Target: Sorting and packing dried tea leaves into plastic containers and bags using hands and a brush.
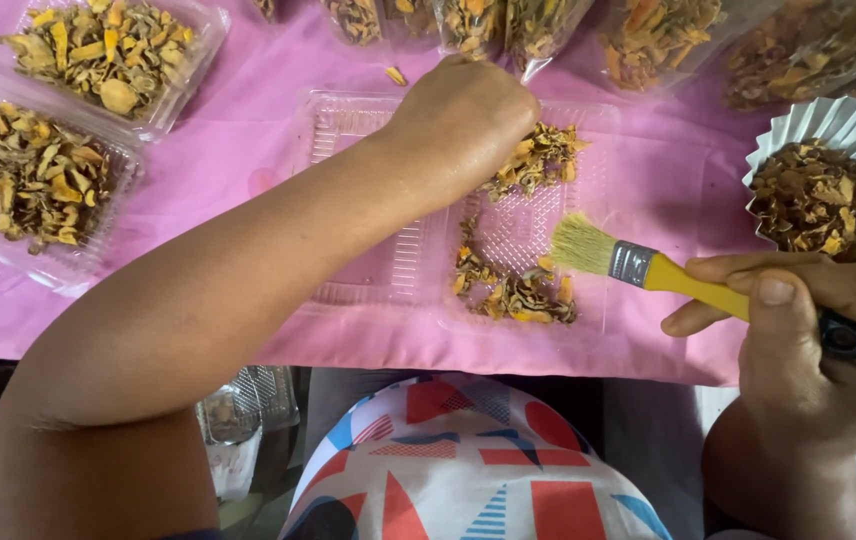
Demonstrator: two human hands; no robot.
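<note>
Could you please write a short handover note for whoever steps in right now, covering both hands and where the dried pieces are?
Left hand: closed over a pile of dried yellow-brown pieces at the far end of the open clear tray.
Right hand: holds a yellow-handled brush, bristles over the tray's right half.
A second small pile lies at the tray's near edge.
Done: two filled trays stand at left; a paper cup at right holds pieces.
Left: both piles remain in the open tray on the pink cloth.

dried pieces (518,295) in tray (368,130), brush (638,265) right
</note>
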